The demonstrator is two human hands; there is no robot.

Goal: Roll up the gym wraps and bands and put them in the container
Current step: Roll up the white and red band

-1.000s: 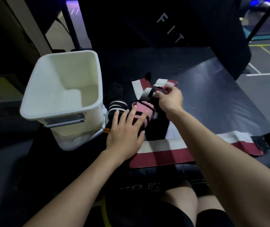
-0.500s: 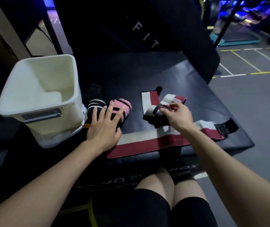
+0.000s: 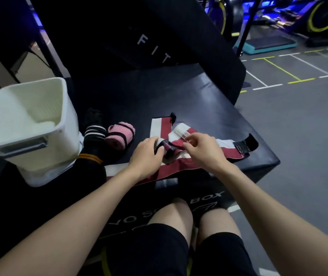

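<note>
A long red-and-white wrap [image 3: 179, 168] lies crumpled across the black padded box. My left hand [image 3: 147, 154] grips its black-ended fold from the left. My right hand [image 3: 201, 146] pinches the same wrap at its white end, just right of the left hand. A rolled pink wrap [image 3: 120, 135] with black stripes lies left of my hands. A black band [image 3: 94, 136] with white stripes lies beside it, against the white container [image 3: 29, 124] at the left. The container's inside shows nothing but its pale floor.
The black padded box [image 3: 199, 100] ends close to the right of the wrap's black tab [image 3: 244, 145]. A tall black pad lettered FIT stands behind. Grey gym floor with painted lines lies to the right. My knees sit below the box's front edge.
My left hand has left the pink roll and moved right onto the red-and-white wrap. The pink roll now lies uncovered. My right hand still holds the wrap.
</note>
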